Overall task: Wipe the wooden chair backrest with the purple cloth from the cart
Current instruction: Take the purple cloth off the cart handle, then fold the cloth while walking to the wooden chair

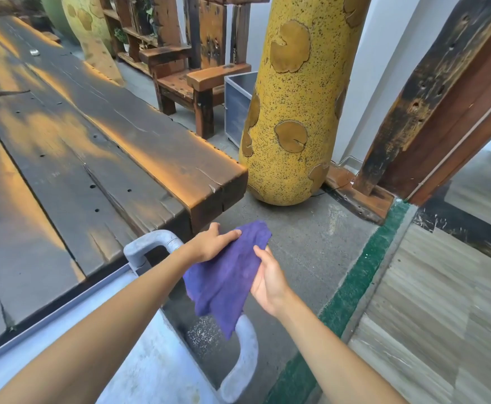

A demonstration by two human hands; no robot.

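Purple cloth [229, 271] hangs over the cart handle [245, 354], pinched by the left hand [212, 243] and right hand [269, 279], so its loose tail could snag there before reaching the far-off chair [197, 68].

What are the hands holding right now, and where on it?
The purple cloth, with both hands: the left hand grips its upper edge, the right hand pinches its right side; the rest hangs loose.

We are showing two bare forearms entering from six o'clock, with the left hand [209, 243] and right hand [269, 282] wearing no sleeves, gloves, rings or watches
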